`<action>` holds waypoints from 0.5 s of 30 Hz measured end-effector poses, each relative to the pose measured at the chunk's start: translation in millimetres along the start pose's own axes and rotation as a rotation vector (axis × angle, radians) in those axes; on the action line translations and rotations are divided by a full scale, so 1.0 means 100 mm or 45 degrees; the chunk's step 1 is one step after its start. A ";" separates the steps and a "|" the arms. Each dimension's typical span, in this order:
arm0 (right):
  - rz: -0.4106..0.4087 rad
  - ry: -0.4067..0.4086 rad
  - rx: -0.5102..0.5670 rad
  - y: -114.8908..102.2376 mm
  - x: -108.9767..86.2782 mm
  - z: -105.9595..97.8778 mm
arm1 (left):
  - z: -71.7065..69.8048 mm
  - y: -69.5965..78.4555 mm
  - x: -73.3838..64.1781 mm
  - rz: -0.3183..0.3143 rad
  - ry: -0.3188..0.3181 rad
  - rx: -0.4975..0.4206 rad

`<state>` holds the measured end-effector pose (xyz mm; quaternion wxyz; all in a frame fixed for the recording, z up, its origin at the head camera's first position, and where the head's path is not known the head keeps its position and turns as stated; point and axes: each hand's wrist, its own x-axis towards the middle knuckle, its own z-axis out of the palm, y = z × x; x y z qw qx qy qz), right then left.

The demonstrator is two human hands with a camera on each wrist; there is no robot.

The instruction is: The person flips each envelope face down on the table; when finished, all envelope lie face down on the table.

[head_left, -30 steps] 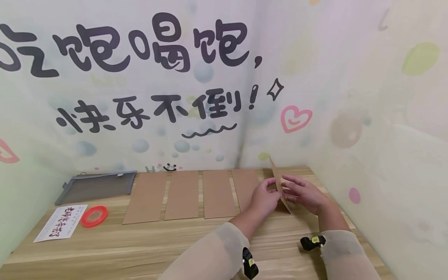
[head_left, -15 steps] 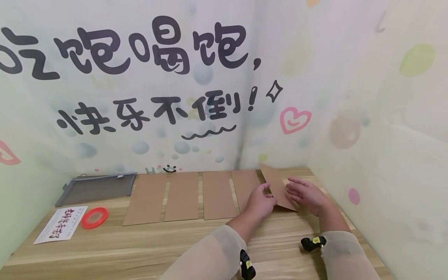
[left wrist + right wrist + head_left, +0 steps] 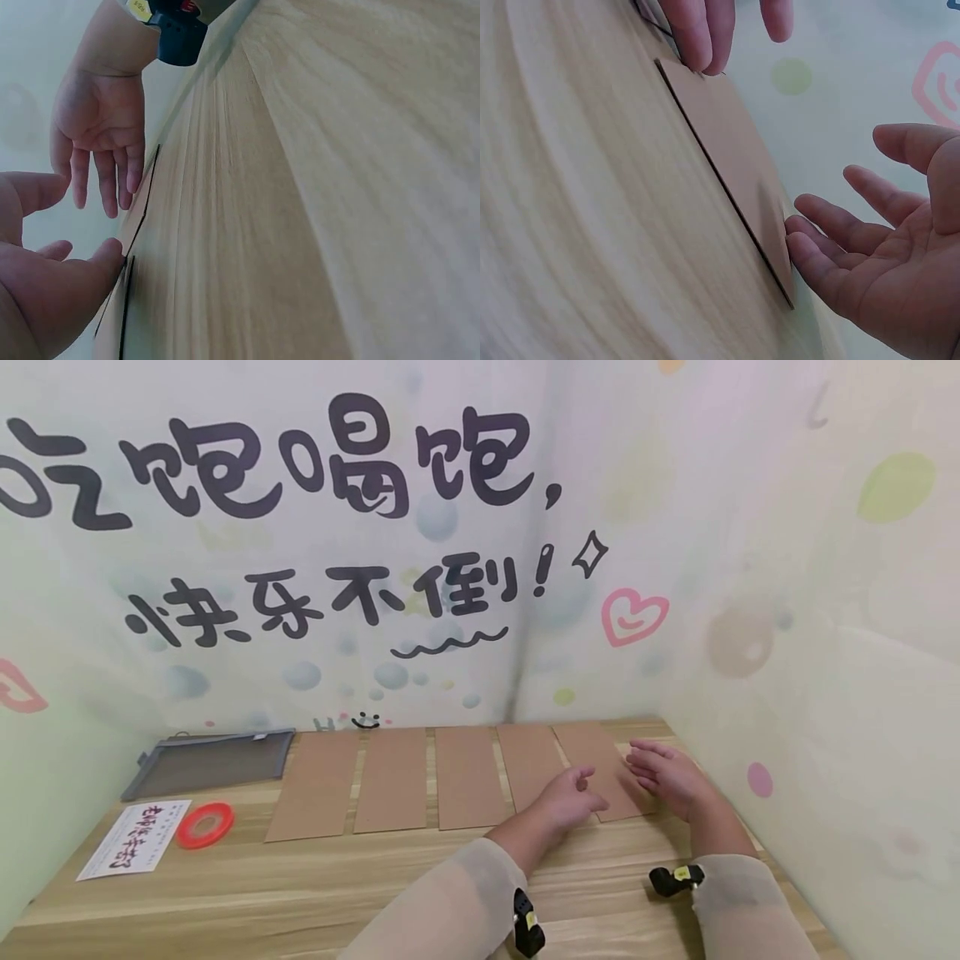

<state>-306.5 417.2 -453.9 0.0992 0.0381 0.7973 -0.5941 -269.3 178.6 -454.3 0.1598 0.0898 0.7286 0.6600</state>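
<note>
A brown cardboard sheet (image 3: 596, 756) lies flat on the table, rightmost in a row of several similar pieces. My left hand (image 3: 564, 803) hovers at its left edge, thumb and fingers apart with nothing between them. On the other side, my right hand (image 3: 669, 778) has its loosely bent fingers by the sheet's right edge. The right wrist view has the cardboard sheet (image 3: 731, 161) between both hands, the right fingertips (image 3: 799, 244) right at its edge. In the left wrist view my right hand (image 3: 105, 124) shows its palm and holds nothing.
Left of it stand the other cardboard pieces, including the leftmost piece (image 3: 313, 785). Further left are a grey mesh zip pouch (image 3: 213, 764), a red tape roll (image 3: 189, 835) and a white card (image 3: 112, 860) with writing. Printed fabric walls (image 3: 825, 693) close off the back and sides.
The rightmost cardboard sheet has gone from standing on edge between the hands to lying flat on the table. Both hands have let go, and the right hand has shifted slightly right.
</note>
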 end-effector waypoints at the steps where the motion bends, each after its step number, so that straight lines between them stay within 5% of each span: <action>1: 0.006 0.008 -0.002 0.00 0.00 0.00 | 0.01 0.00 0.00 -0.004 -0.010 -0.003; 9: 0.011 0.033 0.002 -0.03 -0.02 0.02 | -0.02 -0.01 0.04 0.009 -0.006 0.000; 15: -0.109 0.043 -0.047 -0.20 -0.07 0.18 | -0.35 0.00 -0.07 0.087 -0.010 0.010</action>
